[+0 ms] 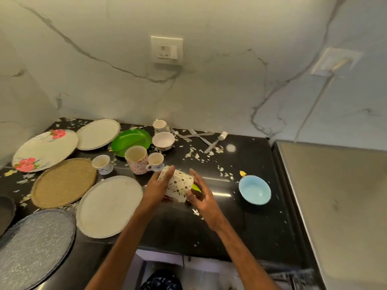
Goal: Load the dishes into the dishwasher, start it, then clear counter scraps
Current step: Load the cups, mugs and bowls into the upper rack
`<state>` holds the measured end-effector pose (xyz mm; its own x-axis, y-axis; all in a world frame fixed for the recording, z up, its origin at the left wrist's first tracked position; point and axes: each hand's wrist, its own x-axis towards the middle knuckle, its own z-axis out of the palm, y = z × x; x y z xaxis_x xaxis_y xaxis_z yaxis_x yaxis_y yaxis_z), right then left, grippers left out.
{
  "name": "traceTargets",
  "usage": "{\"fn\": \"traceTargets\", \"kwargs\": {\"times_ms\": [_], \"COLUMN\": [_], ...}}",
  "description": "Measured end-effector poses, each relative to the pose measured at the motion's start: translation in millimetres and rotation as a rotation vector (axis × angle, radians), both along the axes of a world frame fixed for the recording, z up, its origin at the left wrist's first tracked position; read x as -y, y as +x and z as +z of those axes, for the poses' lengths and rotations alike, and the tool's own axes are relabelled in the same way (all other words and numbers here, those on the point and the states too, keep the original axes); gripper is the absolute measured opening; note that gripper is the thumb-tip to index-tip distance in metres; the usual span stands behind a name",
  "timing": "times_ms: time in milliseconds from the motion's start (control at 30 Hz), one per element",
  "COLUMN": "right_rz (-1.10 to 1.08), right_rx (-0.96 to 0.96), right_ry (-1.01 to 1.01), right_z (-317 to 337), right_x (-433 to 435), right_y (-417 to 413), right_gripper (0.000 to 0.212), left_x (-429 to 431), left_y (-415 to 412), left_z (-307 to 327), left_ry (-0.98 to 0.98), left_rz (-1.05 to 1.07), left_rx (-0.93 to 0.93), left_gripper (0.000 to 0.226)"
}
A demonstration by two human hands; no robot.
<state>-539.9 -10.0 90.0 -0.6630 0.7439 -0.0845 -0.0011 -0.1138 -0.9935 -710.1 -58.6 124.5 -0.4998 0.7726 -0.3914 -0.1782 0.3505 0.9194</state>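
Presently, patterned bowl [180, 185] held tilted over counter [230, 218], left hand [156, 190] fingers straight against its side, right hand [203, 200] fingers curled round rim; blue bowl [254, 189] at three o'clock.

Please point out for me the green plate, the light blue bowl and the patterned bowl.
green plate [134, 141], head view, its inner surface
light blue bowl [254, 190], head view, its inside bottom
patterned bowl [181, 184], head view, its outer wall
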Motion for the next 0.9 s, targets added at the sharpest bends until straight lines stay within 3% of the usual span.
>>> {"fn": "traceTargets", "kwargs": {"times_ms": [133,267,333,400,500,600,700,833,900], "right_rz": [-0.193,-0.534,-0.664,-0.755,-0.881,-0.963,-0.987,-0.880,-0.913], "right_rx": [0.079,0.003,-0.028,-0.008,0.043,0.137,0.185,0.400,0.481], "right_ry": [0.057,-0.077,-0.221,-0.296,-0.340,-0.334,-0.200,-0.085,-0.101], "right_z": [3.1,0.3,0.9,0.3,-3.4,-12.5,-24.9,-48.6,-64.5], "right_x": [7.3,16.6,27.4,40.0,64.5,90.1,121.0,163.0,180.0], "right_y": [63.4,157.4,200.3,236.5,287.5,335.2,385.3,444.0,470.7], "right_gripper": [0.072,0.047,0.042,0.053,0.056,0.062,0.059,0.089,0.094], "left_x": [-20.9,-35.5,-39.9,-37.8,-26.5,-15.7,-3.2,15.8,27.1], "left_y": [60.9,144.8,192.8,240.7,313.6,374.2,431.8,498.0,527.5], "left_z": [10.1,1.4,-7.0,-11.6,-18.9,-27.0,-42.3,-75.7,-86.4], "left_ry": [-0.101,-0.033,0.040,0.051,0.035,-0.033,-0.126,-0.277,-0.344], "left_rz": [-0.289,-0.584,-0.664,-0.682,-0.694,-0.696,-0.731,-0.845,-0.914], "left_rx": [0.171,0.132,0.165,0.188,0.265,0.282,0.173,0.064,0.027], "left_gripper": [0.060,0.052,0.057,0.057,0.043,0.035,0.049,0.074,0.068]}}
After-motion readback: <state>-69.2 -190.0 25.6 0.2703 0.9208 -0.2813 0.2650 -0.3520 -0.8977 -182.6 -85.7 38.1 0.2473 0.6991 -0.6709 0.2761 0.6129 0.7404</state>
